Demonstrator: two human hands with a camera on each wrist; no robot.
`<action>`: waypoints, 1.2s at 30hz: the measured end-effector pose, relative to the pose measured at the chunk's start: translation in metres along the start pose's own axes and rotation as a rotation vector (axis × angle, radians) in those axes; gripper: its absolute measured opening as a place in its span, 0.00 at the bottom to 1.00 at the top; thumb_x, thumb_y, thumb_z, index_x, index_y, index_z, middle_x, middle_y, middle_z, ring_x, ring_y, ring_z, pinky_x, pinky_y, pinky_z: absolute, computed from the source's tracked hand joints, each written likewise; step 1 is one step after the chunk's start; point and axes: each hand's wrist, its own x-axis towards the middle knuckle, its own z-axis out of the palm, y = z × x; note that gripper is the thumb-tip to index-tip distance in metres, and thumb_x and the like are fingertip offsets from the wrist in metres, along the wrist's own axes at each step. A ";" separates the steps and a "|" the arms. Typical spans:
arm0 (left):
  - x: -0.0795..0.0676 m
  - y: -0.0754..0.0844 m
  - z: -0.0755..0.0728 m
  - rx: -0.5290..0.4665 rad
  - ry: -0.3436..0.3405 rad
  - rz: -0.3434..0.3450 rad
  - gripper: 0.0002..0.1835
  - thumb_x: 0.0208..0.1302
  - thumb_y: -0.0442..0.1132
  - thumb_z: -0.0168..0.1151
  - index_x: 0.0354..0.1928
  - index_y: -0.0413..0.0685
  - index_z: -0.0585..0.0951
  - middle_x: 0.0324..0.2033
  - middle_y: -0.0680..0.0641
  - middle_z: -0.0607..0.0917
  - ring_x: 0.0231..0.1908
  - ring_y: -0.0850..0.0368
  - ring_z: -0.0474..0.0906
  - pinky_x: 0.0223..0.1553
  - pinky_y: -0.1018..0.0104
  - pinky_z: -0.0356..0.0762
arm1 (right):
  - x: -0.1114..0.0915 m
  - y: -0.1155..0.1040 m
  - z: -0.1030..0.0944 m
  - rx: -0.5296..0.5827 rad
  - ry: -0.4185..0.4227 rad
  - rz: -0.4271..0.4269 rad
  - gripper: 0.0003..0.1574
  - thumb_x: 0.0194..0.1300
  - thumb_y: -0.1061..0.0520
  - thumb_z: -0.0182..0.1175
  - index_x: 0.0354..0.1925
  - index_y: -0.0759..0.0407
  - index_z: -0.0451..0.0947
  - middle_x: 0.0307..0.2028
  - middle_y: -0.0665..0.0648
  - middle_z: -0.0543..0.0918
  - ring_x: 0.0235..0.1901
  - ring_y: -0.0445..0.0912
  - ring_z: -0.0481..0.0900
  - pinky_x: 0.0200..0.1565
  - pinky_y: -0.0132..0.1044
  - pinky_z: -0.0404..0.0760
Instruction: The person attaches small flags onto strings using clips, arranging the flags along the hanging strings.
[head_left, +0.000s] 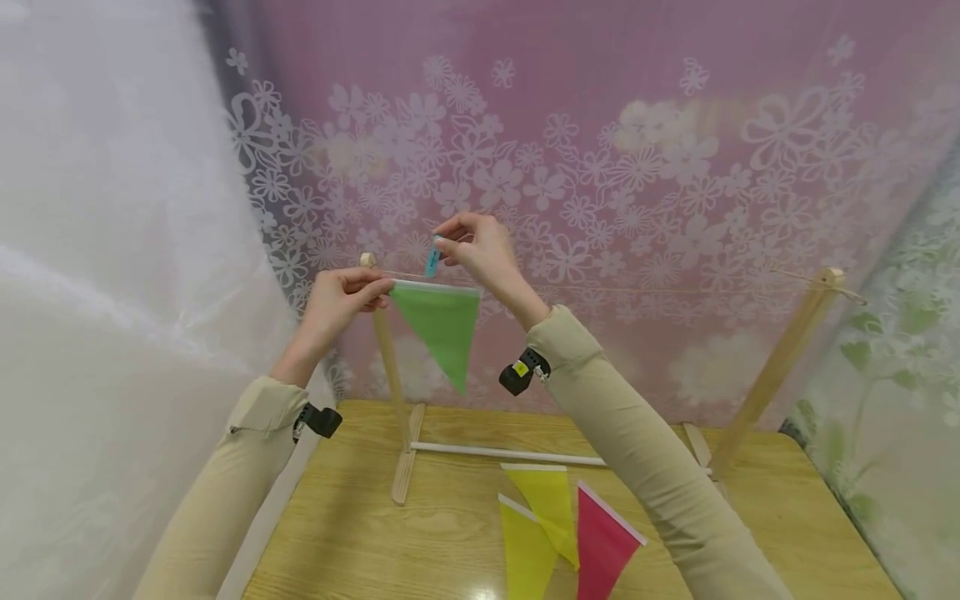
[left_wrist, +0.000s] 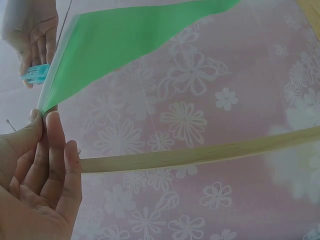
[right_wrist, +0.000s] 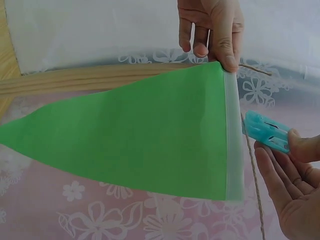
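Observation:
A green triangular flag (head_left: 442,329) with a white top band hangs point down at the string (head_left: 645,289). My left hand (head_left: 341,296) pinches its upper left corner between thumb and fingers, close to the left wooden post. Above the band, my right hand (head_left: 480,250) holds a light blue clothespin (head_left: 432,257) between thumb and fingers. In the right wrist view the clothespin (right_wrist: 267,131) has its nose at the string (right_wrist: 254,175), beside the flag's white band (right_wrist: 233,140). Whether it bites on the string or the band, I cannot tell.
The string runs between a left wooden post (head_left: 390,367) and a right wooden post (head_left: 780,367), joined low down by a white rod (head_left: 510,454). Two yellow flags (head_left: 525,546) and a pink flag (head_left: 603,542) lie on the wooden table (head_left: 337,533). Behind hangs a flowered curtain (head_left: 600,192).

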 end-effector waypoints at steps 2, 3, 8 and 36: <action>0.001 0.000 0.000 0.006 0.000 0.002 0.19 0.70 0.45 0.67 0.52 0.36 0.86 0.38 0.41 0.90 0.32 0.65 0.86 0.43 0.64 0.86 | 0.000 0.001 0.000 -0.012 -0.009 0.004 0.11 0.71 0.58 0.64 0.48 0.63 0.84 0.40 0.60 0.86 0.37 0.53 0.88 0.40 0.36 0.86; 0.001 0.000 0.000 0.006 0.000 0.003 0.19 0.70 0.45 0.67 0.52 0.36 0.86 0.38 0.41 0.90 0.32 0.65 0.86 0.43 0.64 0.86 | 0.000 0.001 -0.001 -0.019 -0.015 0.006 0.11 0.71 0.58 0.64 0.48 0.62 0.84 0.40 0.59 0.87 0.36 0.53 0.88 0.40 0.36 0.86; 0.001 -0.001 0.000 0.009 0.001 0.008 0.19 0.70 0.45 0.67 0.52 0.36 0.86 0.35 0.45 0.91 0.32 0.64 0.87 0.42 0.66 0.86 | 0.000 0.004 -0.001 -0.034 -0.061 0.022 0.12 0.71 0.58 0.65 0.49 0.62 0.84 0.42 0.60 0.87 0.35 0.51 0.88 0.41 0.36 0.86; 0.003 -0.001 0.004 0.027 0.043 -0.019 0.19 0.70 0.45 0.66 0.53 0.37 0.86 0.34 0.42 0.90 0.29 0.69 0.85 0.39 0.69 0.85 | -0.002 0.003 0.001 -0.079 -0.126 0.015 0.10 0.71 0.58 0.64 0.48 0.61 0.84 0.40 0.58 0.85 0.35 0.48 0.87 0.41 0.36 0.85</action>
